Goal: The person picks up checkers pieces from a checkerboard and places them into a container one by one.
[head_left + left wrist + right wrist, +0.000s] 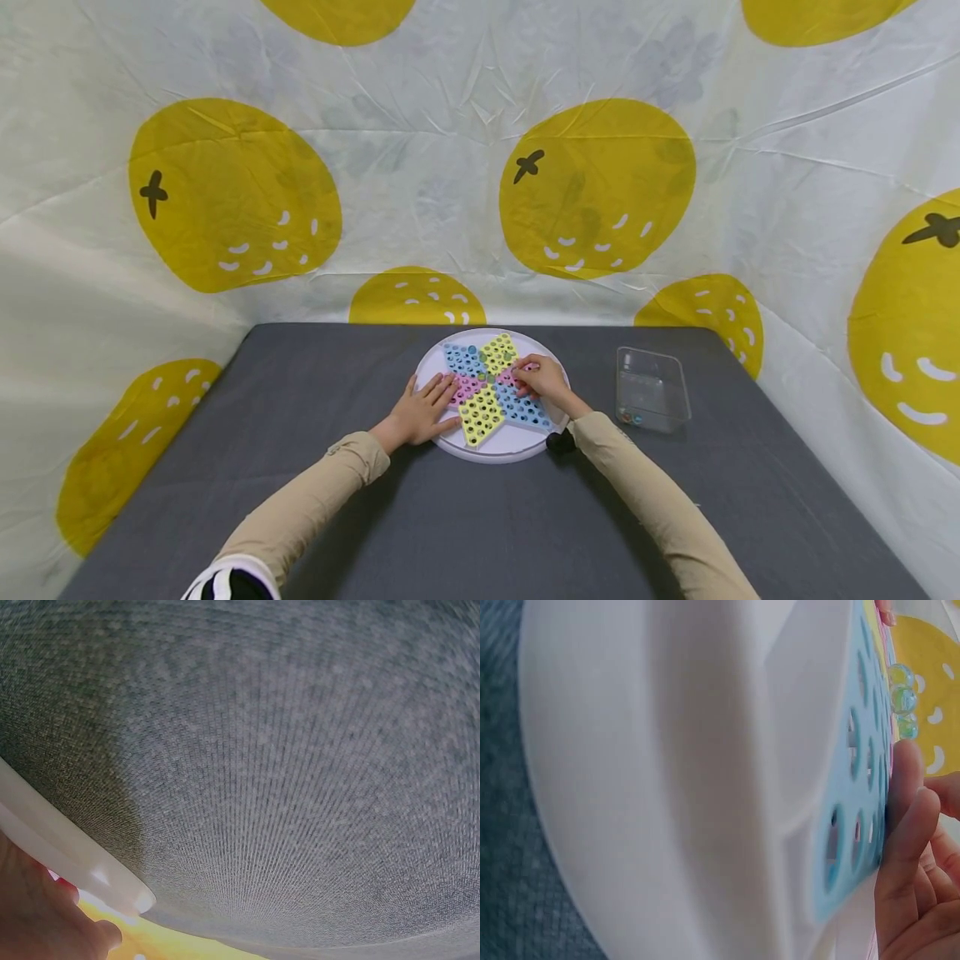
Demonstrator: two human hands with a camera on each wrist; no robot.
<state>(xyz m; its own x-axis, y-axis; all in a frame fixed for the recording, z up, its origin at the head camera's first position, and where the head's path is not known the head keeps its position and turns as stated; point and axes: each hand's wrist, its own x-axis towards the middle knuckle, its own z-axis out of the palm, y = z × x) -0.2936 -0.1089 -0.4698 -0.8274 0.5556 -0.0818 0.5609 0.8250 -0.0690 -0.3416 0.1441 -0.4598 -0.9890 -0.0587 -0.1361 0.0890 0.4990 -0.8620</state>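
A round white game board (510,446) carries a star of yellow, blue and pink sections full of holes. Its left rim lies under my left hand (422,410), whose fingers spread over the pink section (467,388). My right hand (542,379) is over the right pink section, beside the blue section (525,410). In the right wrist view its thumb and fingers (907,840) bend close together at the board's surface; I cannot tell whether they hold something. Several clear greenish marbles (904,699) sit in the board just beyond those fingertips.
A clear plastic container (652,387) with a few marbles (632,418) in its near left corner stands right of the board. A small black object (561,442) is at the right wrist. Dark grey cloth (480,517) covers the table; a fruit-patterned curtain (420,192) hangs behind it.
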